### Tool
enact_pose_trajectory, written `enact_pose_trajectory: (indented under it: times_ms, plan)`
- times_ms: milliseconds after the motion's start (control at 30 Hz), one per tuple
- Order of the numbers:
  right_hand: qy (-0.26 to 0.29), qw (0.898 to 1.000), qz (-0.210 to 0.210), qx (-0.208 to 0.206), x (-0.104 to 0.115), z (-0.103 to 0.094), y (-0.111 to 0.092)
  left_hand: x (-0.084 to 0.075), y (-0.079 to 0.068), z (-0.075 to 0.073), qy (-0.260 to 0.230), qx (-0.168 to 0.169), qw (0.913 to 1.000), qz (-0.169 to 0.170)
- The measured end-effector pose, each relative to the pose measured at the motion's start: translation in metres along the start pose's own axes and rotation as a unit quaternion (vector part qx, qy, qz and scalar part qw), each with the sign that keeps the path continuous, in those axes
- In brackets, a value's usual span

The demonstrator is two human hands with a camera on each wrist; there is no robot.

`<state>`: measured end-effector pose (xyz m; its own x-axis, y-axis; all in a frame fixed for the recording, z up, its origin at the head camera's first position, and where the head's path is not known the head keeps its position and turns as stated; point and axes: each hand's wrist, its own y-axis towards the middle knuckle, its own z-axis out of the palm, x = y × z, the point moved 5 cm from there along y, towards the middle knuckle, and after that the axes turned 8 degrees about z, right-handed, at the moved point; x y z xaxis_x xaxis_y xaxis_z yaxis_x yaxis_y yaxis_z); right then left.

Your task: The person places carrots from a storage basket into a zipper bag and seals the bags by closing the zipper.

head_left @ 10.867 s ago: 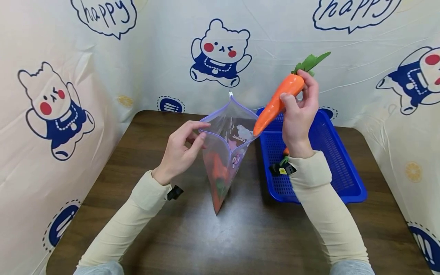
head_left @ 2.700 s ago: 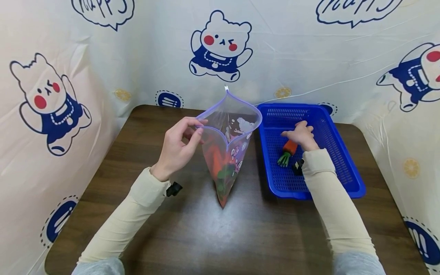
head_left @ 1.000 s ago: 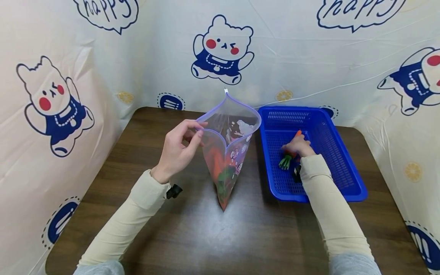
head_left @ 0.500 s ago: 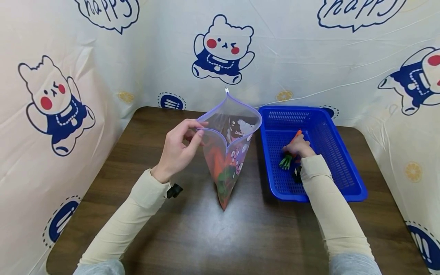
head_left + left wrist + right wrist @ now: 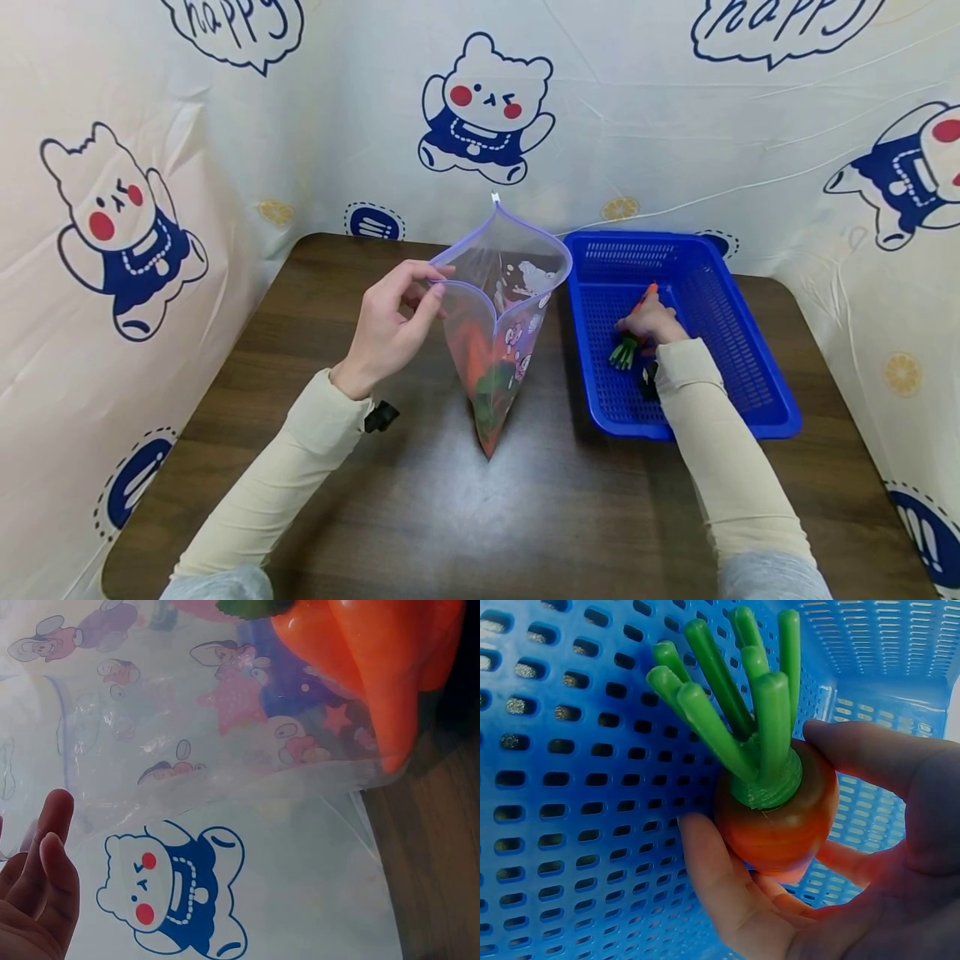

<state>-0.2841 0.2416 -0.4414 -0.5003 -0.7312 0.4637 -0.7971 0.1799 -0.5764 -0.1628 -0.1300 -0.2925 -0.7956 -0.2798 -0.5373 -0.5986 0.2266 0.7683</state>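
A clear zip bag (image 5: 471, 307) with a purple rim stands open-mouthed on the table, printed with cartoon figures. Orange carrots with green tops (image 5: 409, 667) show through its wall. My left hand (image 5: 393, 325) pinches the bag's left rim between thumb and fingers. Inside the blue basket (image 5: 738, 350), my right hand (image 5: 654, 320) grips a toy carrot (image 5: 780, 825) round its thick end. That carrot's stubby green stems point toward the basket's near side, and its orange tip sticks out beyond the hand. The palm hides most of the carrot in the head view.
The basket sits to the right of the bag on a dark wooden table (image 5: 337, 500). A white cloth (image 5: 337, 125) printed with bears hangs behind and at both sides. Black wrist cameras (image 5: 381, 417) are strapped to the sleeves.
Earlier my right hand held a leafy carrot over the bag; then it reached into the basket, and it now holds another one. The left hand has stayed at the rim.
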Motion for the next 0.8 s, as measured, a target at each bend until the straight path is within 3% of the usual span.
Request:
enact_pose_trajectory:
  times_ms: [267,800]
  plan:
    - [0.029,0.999,-0.008,0.033,-0.0009,0.0016,-0.0019,-0.0006,0.0007,0.0001,0.001,-0.002,1.0000,0.003]
    - [0.035,0.998,-0.014,0.041,-0.0021,0.0011,-0.0059,-0.0030,0.0000,0.0002,0.003,0.001,1.0000,-0.007]
